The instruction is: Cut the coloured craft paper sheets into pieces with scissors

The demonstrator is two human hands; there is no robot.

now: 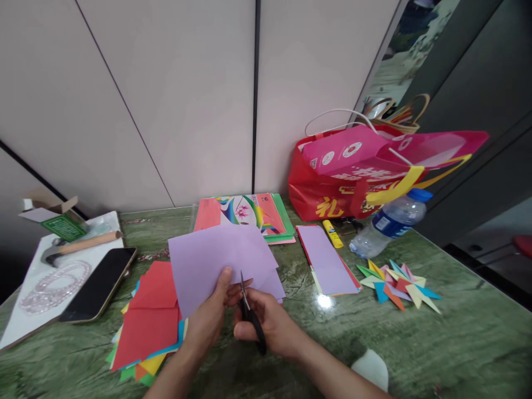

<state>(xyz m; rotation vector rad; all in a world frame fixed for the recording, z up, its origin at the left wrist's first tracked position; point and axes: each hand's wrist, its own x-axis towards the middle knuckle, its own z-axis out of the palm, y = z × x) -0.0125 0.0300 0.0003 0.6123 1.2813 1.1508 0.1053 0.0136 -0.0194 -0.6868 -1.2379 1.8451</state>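
Observation:
My left hand (214, 316) pinches the lower edge of a purple paper sheet (216, 257), with the thumb on top. My right hand (270, 324) is closed round black-handled scissors (253, 324), whose blades point up over the lower part of the sheet. The sheet is raised above the table, and a stepped edge shows on its right side. Left of my left hand lies a stack of red and other coloured papers (147, 327). Further right is a stack of narrow strips, purple on top (326, 260).
Behind are a coloured-paper pack (245, 213) and a red bag (332, 188). A glue stick (332, 234), a bottle (390, 224) and folded paper pieces (399, 282) lie right. A phone (100, 285), hammer (81, 244), beads (56, 288) and green box (64, 224) are left.

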